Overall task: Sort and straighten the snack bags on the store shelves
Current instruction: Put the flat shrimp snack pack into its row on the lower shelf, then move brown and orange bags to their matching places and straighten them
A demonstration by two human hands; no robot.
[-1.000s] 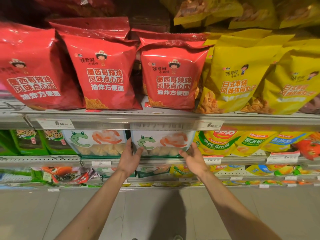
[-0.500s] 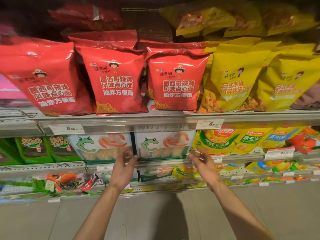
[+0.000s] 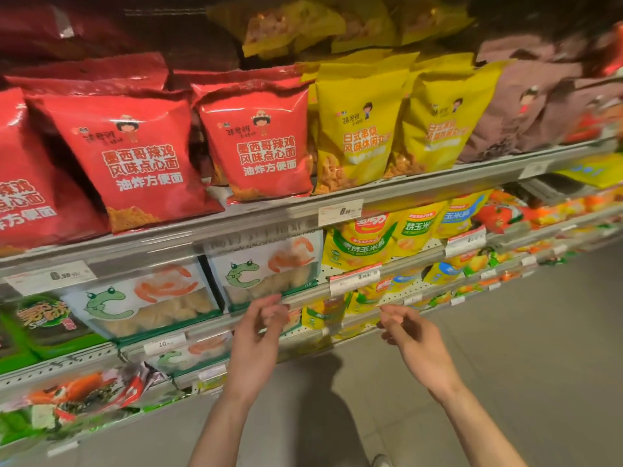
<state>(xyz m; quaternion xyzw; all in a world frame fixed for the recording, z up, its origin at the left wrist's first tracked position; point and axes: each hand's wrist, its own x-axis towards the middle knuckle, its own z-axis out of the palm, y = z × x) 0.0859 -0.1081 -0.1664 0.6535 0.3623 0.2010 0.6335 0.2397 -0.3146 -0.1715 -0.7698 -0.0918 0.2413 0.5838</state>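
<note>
Store aisle: grey metal shelves (image 3: 269,220) stacked with snack bags, above a grey tiled floor (image 3: 526,348).

Upper tier lined with red snack bags (image 3: 135,160), then yellow snack bags (image 3: 357,129), all upright, some leaning. Below, white prawn-cracker bags (image 3: 266,264) behind paper price tags (image 3: 340,212). Both hands empty, fingers loosely curled, apart: left hand (image 3: 258,332) just in front of the white bags, right hand (image 3: 409,335) beside lower yellow packs.

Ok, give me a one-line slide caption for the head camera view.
Both hands, left hand and right hand, hang empty before the white shrimp-cracker bag under red and yellow snack bags.
</note>
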